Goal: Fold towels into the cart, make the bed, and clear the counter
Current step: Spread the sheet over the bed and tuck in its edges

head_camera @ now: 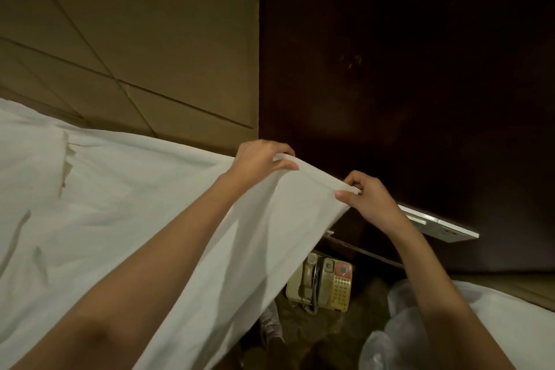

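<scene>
Beside the dark wood wall (405, 69), left hand (258, 162) and right hand (368, 200) pinch the white sheet's (120, 219) hem above the telephone (322, 284)

I take this for a hotel bedroom: white bed sheet (126, 219), padded headboard panels (129, 39), dark wood wall (405, 69), a corded desk phone (326, 285) on the floor

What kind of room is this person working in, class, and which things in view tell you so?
Probably a hotel bedroom. Both hands, left hand and right hand, hold up a white bed sheet beside a padded headboard, with a corded desk telephone below.
</scene>
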